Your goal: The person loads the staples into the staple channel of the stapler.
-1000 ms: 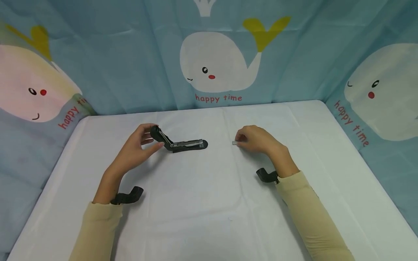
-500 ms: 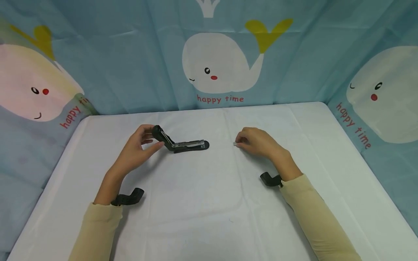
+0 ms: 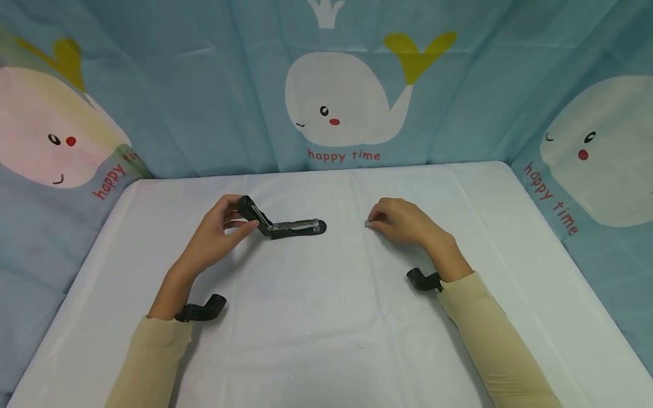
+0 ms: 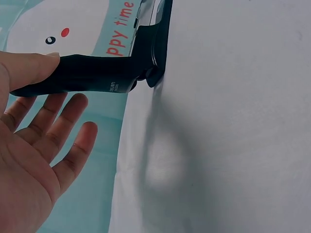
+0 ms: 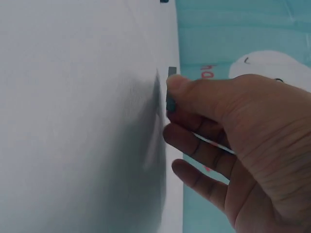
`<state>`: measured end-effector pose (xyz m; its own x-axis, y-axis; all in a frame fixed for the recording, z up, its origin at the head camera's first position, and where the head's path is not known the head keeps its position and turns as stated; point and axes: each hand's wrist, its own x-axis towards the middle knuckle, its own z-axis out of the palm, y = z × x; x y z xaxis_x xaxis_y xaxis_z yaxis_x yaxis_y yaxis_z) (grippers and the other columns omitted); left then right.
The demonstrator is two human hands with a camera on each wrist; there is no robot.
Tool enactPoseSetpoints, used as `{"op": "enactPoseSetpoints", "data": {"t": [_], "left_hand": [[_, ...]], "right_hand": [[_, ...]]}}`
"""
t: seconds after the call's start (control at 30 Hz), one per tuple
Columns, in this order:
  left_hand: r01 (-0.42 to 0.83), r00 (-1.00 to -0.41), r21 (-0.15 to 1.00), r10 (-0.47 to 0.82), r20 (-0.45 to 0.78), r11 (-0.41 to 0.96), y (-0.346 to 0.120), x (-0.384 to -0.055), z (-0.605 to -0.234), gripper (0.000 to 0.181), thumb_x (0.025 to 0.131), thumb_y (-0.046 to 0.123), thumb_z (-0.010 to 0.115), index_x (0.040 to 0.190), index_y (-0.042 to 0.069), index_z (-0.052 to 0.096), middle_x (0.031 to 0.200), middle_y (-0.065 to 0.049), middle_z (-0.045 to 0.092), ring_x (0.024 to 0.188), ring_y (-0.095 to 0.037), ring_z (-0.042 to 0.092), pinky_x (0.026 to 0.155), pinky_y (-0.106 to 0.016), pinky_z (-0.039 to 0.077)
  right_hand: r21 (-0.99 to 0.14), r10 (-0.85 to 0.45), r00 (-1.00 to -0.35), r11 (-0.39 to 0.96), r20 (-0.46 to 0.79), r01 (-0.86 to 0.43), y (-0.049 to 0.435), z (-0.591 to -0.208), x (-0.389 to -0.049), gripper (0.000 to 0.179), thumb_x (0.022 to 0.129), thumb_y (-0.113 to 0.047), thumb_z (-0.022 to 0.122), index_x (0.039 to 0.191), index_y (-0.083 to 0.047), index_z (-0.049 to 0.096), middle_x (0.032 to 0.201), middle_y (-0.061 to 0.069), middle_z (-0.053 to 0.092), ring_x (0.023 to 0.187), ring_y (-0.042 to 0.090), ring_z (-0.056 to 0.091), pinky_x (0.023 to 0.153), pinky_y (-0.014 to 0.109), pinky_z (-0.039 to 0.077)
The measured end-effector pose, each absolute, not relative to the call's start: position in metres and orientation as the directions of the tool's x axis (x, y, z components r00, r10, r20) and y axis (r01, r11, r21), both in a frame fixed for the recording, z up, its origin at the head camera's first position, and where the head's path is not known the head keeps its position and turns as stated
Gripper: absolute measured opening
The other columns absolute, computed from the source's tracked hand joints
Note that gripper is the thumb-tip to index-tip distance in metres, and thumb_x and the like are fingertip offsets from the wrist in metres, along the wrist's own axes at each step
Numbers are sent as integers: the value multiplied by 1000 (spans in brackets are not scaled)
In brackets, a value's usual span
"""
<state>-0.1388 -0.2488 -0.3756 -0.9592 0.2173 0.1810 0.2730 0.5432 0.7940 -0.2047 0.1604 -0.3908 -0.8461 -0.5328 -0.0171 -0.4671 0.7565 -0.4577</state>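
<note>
A black stapler (image 3: 296, 229), swung wide apart at its hinge, lies with one long part flat on the table and the other slanting up to the left. My left hand (image 3: 211, 235) grips that raised part between thumb and fingers; in the left wrist view the thumb (image 4: 36, 68) lies along it and the fingertips are beneath. To the right, my right hand (image 3: 403, 221) pinches a small grey strip of staples (image 5: 171, 73) between thumb and index finger, close over the table. Most of the strip is hidden by the fingers.
The table (image 3: 306, 317) has a white cloth over it. Behind and on both sides hangs a blue curtain (image 3: 204, 113) printed with whales. A black camera mount (image 3: 204, 309) sits on the left wrist and another mount (image 3: 423, 279) on the right wrist.
My right hand has shifted very slightly right with the staple strip. The left hand and the stapler stay nearly where they were.
</note>
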Motion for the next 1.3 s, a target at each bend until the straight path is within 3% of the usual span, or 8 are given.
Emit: {"op": "enactPoseSetpoints", "data": {"t": [0.23, 0.5, 0.87, 1.3], "left_hand": [[247, -966, 827, 200, 166, 506, -250, -141, -380, 47, 96, 19, 70, 137, 11, 48, 121, -7, 62, 110, -2, 61, 97, -10, 50], [229, -967, 846, 215, 140, 482, -239, -147, -386, 54, 97, 26, 70, 143, 14, 45, 127, -6, 60, 116, -16, 63, 99, -18, 54], [190, -978, 856, 167, 123, 481, -249, -138, -383, 46, 97, 26, 69, 137, 17, 49, 123, -1, 60, 113, -5, 62, 97, -12, 53], [189, -977, 882, 170, 126, 431, -249, -140, -383, 46, 96, 22, 71, 136, 15, 50, 125, -2, 58, 112, -7, 63, 93, -12, 55]], "right_hand": [[-523, -600, -800, 675, 21, -520, 146, -394, -212, 11, 95, -26, 70, 103, -19, 74, 101, -5, 73, 93, 13, 65, 88, 34, 54], [-557, -612, -789, 636, 58, -534, 139, -393, -210, 11, 96, -19, 69, 105, -17, 75, 102, -5, 74, 94, 12, 65, 90, 36, 54], [-603, -651, -750, 553, 117, -575, 101, -394, -215, 12, 96, -22, 70, 106, -17, 73, 103, -6, 74, 97, 10, 66, 95, 34, 54], [-617, -632, -751, 518, 191, -593, 79, -389, -217, 13, 96, -23, 69, 106, -15, 73, 104, -4, 74, 96, 11, 67, 94, 37, 56]]}}
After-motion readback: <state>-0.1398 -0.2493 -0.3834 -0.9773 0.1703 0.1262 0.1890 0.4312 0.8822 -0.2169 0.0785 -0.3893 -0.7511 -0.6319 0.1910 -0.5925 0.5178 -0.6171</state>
